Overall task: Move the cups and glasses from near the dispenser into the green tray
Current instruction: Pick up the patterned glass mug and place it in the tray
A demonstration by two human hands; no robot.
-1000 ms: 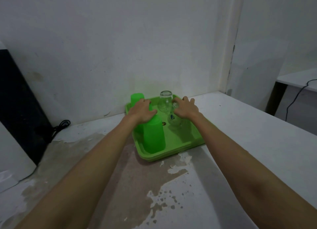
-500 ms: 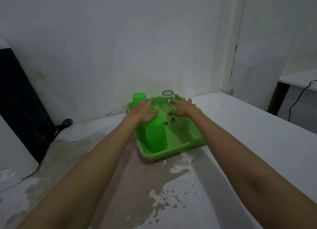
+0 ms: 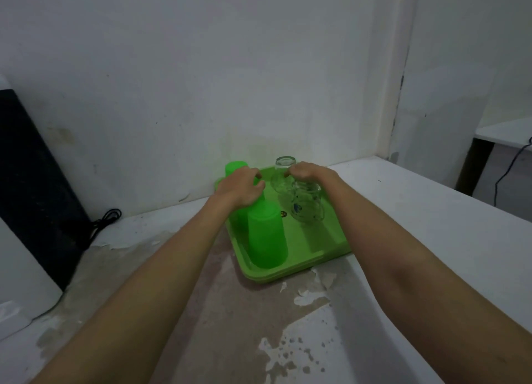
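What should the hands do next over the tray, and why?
Probably lift both hands clear. Two green cups and two clear glasses already stand upside down inside the green tray; the left hand and right hand only rest on top of them.

No text is legible; the near clear glass [image 3: 305, 204] bears a blue mark too blurred to read.

Head camera looks forward and down, near the green tray [image 3: 299, 271].
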